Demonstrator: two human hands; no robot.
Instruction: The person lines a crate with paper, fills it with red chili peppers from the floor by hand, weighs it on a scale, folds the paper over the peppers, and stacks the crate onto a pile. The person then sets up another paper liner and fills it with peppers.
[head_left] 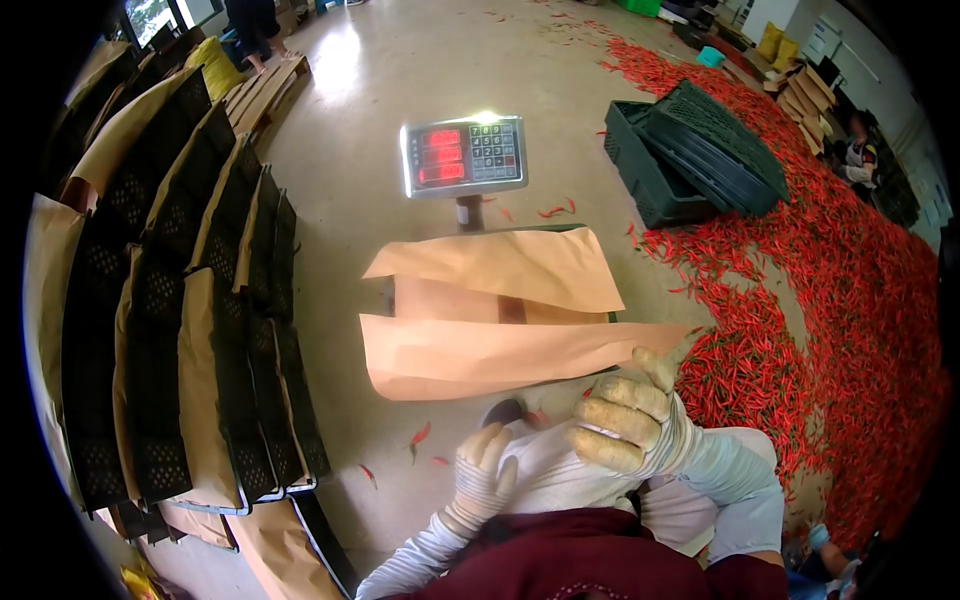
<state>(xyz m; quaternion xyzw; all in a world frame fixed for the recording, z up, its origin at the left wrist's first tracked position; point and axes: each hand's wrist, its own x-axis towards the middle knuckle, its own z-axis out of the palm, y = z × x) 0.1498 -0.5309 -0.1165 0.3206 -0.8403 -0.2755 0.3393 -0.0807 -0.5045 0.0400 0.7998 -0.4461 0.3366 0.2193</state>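
Observation:
A crate lined with brown paper sits in front of me below the scale's display, which shows red digits. One paper flap folds out over the crate's near side. My right hand, in a soiled glove, is just by this flap's right end, its fingers curled in and thumb raised. What it holds, if anything, is hidden. My left hand, gloved too, hovers near my lap with loosely bent fingers apart from the thumb; nothing shows in it. Several red chilies lie on the floor nearby.
Stacked black crates with paper liners stand along the left. A large heap of red chilies spreads over the right side. Dark green crates rest at its edge. A wooden pallet and other people are farther back.

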